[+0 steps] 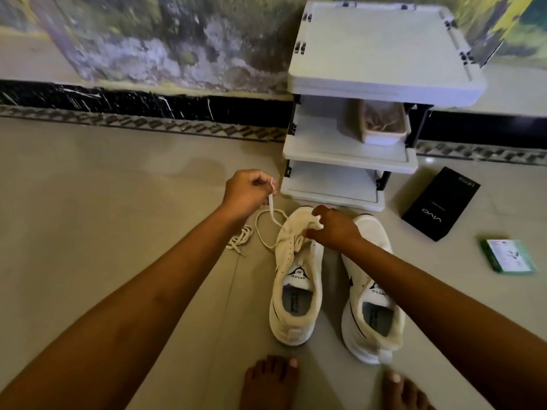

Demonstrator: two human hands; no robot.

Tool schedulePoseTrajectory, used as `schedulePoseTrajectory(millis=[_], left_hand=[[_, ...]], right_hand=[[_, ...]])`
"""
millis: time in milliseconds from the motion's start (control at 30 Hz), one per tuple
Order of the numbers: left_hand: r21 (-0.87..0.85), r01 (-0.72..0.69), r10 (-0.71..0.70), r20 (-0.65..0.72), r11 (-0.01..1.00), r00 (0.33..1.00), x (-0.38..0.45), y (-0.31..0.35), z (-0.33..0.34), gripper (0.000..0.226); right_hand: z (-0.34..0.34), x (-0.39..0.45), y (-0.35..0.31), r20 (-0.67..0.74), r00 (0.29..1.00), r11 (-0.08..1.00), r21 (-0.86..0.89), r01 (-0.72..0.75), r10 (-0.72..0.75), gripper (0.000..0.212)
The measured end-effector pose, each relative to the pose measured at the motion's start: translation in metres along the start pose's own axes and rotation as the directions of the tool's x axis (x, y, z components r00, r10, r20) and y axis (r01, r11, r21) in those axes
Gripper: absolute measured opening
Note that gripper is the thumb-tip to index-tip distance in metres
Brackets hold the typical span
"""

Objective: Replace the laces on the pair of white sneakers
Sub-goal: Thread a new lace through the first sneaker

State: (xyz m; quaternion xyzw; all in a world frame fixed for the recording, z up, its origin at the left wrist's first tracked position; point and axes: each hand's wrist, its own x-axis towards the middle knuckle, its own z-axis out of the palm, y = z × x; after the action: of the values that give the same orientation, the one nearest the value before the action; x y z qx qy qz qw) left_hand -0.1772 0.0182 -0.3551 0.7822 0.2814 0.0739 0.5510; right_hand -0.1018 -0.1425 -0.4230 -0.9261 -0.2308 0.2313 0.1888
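Observation:
Two white sneakers stand side by side on the tiled floor, toes pointing away from me. My left hand point(247, 190) is raised left of the left sneaker point(296, 276) and pinches one end of a white lace point(270, 223). That lace runs down in a loop to the sneaker's front eyelets. My right hand point(333, 229) rests on the toe end of the left sneaker, fingers gripping its front upper. The right sneaker point(370, 297) stands untouched under my right forearm. A second bundled lace point(239, 239) lies on the floor to the left.
A grey plastic shelf unit point(349, 149) stands just beyond the sneakers against the wall, with a small box on its middle shelf. A black phone box point(441, 204) and a green packet point(507, 255) lie on the floor at right. My bare feet point(269, 383) are at the bottom.

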Motion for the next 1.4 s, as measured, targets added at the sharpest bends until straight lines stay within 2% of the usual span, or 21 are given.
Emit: schedulePoseTrajectory(millis=[67, 133, 200, 267, 300, 333, 400, 500, 633, 733, 833, 933, 1067, 1200, 1400], left_hand=[[0.003, 0.009, -0.009, 0.006, 1.000, 1.000, -0.002, -0.003, 0.000, 0.018], [0.018, 0.011, -0.011, 0.008, 1.000, 1.000, -0.003, -0.006, 0.000, 0.015], [0.029, 0.011, -0.011, 0.006, 1.000, 1.000, -0.004, -0.008, 0.000, 0.015], [0.024, 0.012, -0.012, 0.005, 1.000, 1.000, -0.006, -0.010, 0.000, 0.015], [0.022, 0.011, -0.012, 0.005, 1.000, 1.000, -0.007, -0.010, 0.000, 0.016], [0.021, 0.014, -0.014, 0.003, 1.000, 1.000, -0.007, -0.010, 0.000, 0.016], [0.017, 0.011, -0.011, -0.006, 1.000, 1.000, -0.008, -0.009, 0.001, 0.016], [0.009, 0.001, -0.001, -0.008, 1.000, 1.000, -0.010, -0.004, 0.001, 0.015], [-0.057, -0.009, 0.008, -0.033, 0.998, 0.999, -0.014, 0.015, -0.001, 0.025], [-0.205, 0.008, -0.013, -0.024, 0.979, 1.000, -0.018, 0.045, -0.004, 0.028], [-0.218, -0.088, 0.090, -0.003, 0.972, 0.996, -0.028, 0.082, -0.009, 0.027], [-0.223, -0.186, 0.189, -0.010, 0.957, 0.982, -0.041, 0.119, -0.016, 0.026], [-0.192, -0.257, 0.261, 0.000, 0.947, 0.965, -0.057, 0.168, -0.033, 0.026], [-0.123, -0.239, 0.244, 0.027, 0.963, 0.969, -0.066, 0.200, -0.046, 0.026], [0.038, -0.234, 0.235, -0.003, 0.971, 0.972, -0.080, 0.225, -0.035, 0.025]], right_hand=[[0.006, 0.001, 0.000, 0.009, 1.000, 1.000, -0.025, -0.017, 0.018, 0.046], [0.008, 0.001, 0.001, -0.054, 0.998, 1.000, -0.006, -0.013, 0.013, 0.027], [0.004, 0.000, 0.000, -0.108, 0.994, 0.997, 0.069, 0.019, -0.011, 0.015], [-0.007, -0.001, -0.003, -0.131, 0.991, 0.975, 0.221, 0.036, -0.007, 0.006], [-0.015, -0.003, -0.005, -0.125, 0.992, 0.941, 0.336, 0.030, 0.013, 0.002], [-0.022, -0.005, -0.009, -0.112, 0.993, 0.887, 0.462, 0.020, 0.036, 0.007], [-0.040, -0.011, -0.016, -0.103, 0.993, 0.747, 0.664, 0.025, 0.058, 0.008], [-0.069, -0.022, -0.029, -0.150, 0.987, 0.609, 0.788, 0.089, 0.049, 0.003], [-0.109, -0.041, -0.046, -0.205, 0.979, 0.541, 0.825, 0.161, 0.021, 0.008], [-0.136, -0.053, -0.056, -0.238, 0.971, 0.532, 0.822, 0.202, -0.002, 0.010], [-0.164, -0.068, -0.067, -0.307, 0.952, 0.495, 0.824, 0.275, -0.019, 0.009], [-0.190, -0.085, -0.080, -0.375, 0.925, 0.513, 0.782, 0.353, -0.066, 0.014], [-0.222, -0.105, -0.095, -0.458, 0.885, 0.518, 0.737, 0.434, -0.089, 0.012], [-0.243, -0.123, -0.108, -0.496, 0.861, 0.488, 0.726, 0.484, -0.117, 0.009], [-0.251, -0.132, -0.111, -0.476, 0.876, 0.599, 0.681, 0.422, -0.076, 0.014]])
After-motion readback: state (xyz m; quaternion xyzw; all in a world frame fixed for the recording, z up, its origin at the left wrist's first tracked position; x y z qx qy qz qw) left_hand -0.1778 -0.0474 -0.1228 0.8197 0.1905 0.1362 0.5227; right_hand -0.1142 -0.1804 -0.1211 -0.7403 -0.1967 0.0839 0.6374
